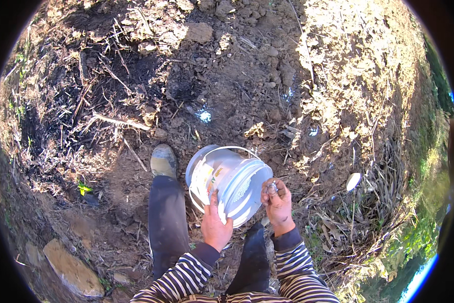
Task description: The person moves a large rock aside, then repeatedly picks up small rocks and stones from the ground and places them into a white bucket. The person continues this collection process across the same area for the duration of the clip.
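A translucent white plastic bucket [227,170] is tilted before me, its mouth facing right. White granules [242,190] lie inside against its wall. My left hand [216,231] grips the bucket near its rim, thumb at the opening and fingers along the outer side. The thin white handle [232,147] hangs loosely around the bucket. Just right of the mouth, my right hand [277,202] is turned palm up with curled fingers, holding a small pinch of whitish granules [273,186].
White patches [203,114] dot the dark soil ahead. A booted foot [163,161] stands left of the bucket. Dry sticks [122,122] and charred straw lie left. A flat stone [73,269] rests lower left, a white oval object [353,181] right, near dry leaves [382,189].
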`<move>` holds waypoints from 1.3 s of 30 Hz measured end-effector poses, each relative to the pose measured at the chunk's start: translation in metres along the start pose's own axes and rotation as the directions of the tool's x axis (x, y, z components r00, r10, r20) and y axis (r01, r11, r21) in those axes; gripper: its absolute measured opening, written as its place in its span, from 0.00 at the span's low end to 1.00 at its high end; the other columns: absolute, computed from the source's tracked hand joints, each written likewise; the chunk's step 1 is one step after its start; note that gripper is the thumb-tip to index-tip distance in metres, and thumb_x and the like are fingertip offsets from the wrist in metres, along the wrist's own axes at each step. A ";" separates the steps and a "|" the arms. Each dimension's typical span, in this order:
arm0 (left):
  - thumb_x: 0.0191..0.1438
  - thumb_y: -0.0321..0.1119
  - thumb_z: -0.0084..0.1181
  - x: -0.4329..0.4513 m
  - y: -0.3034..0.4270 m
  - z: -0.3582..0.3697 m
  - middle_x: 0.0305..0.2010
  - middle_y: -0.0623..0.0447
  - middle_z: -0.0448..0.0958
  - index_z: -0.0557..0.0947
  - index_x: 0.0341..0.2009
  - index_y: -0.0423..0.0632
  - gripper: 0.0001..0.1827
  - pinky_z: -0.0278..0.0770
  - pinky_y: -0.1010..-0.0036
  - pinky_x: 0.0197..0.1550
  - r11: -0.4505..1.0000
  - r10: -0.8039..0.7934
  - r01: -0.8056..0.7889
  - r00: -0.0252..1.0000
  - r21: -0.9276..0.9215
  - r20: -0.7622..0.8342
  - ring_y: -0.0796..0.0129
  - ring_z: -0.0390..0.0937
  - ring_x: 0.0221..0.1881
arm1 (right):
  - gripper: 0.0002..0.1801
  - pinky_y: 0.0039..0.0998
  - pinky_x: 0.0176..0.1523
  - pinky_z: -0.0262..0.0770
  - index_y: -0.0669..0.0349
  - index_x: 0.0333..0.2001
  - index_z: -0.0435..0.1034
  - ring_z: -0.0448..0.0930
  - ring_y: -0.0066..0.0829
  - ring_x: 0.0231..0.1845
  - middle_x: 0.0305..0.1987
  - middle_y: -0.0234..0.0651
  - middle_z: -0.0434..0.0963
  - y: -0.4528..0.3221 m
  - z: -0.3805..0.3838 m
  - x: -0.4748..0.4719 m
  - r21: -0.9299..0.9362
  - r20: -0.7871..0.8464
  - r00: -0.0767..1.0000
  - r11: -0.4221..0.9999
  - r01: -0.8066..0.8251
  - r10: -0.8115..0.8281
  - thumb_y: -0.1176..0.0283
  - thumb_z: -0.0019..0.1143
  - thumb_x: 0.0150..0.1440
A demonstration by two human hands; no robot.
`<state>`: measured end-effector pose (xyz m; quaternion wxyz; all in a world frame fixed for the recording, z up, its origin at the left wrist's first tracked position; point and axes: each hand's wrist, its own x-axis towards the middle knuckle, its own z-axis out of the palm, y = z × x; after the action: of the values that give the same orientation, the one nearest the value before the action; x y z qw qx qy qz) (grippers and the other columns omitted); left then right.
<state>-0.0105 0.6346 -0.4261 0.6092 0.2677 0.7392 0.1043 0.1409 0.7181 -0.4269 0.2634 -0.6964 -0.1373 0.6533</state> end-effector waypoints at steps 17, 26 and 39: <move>0.37 0.25 0.53 0.001 -0.001 -0.003 0.46 0.38 0.63 0.52 0.59 0.44 0.42 0.69 0.62 0.44 1.000 0.004 -0.003 1.000 -0.018 0.029 0.45 0.68 0.43 | 0.22 0.42 0.64 0.54 0.74 0.55 0.41 0.51 0.52 0.62 0.59 0.65 0.44 -0.213 0.090 0.222 0.257 -0.068 0.973 0.939 0.229 -0.218 0.70 0.26 0.61; 0.37 0.25 0.54 0.002 0.004 -0.001 0.42 0.39 0.65 0.52 0.60 0.48 0.43 0.69 0.62 0.41 1.000 -0.003 0.003 1.000 -0.031 0.006 0.46 0.69 0.40 | 0.21 0.33 0.46 0.75 0.77 0.47 0.60 0.77 0.41 0.41 0.41 0.53 0.73 -0.097 0.008 0.056 -0.037 0.310 0.943 0.993 -0.114 0.120 0.70 0.45 0.55; 0.37 0.26 0.55 -0.003 0.003 0.011 0.42 0.41 0.65 0.50 0.61 0.50 0.44 0.70 0.62 0.40 0.999 -0.032 0.032 0.999 -0.023 -0.007 0.47 0.70 0.40 | 0.23 0.36 0.38 0.74 0.57 0.45 0.66 0.75 0.43 0.38 0.44 0.47 0.71 0.130 0.005 0.035 -0.909 0.398 0.917 0.142 0.391 0.022 0.61 0.53 0.45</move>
<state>0.0009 0.6332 -0.4246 0.6112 0.2486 0.7442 0.1040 0.1204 0.6308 -0.5277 -0.1937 -0.5613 -0.6507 0.4733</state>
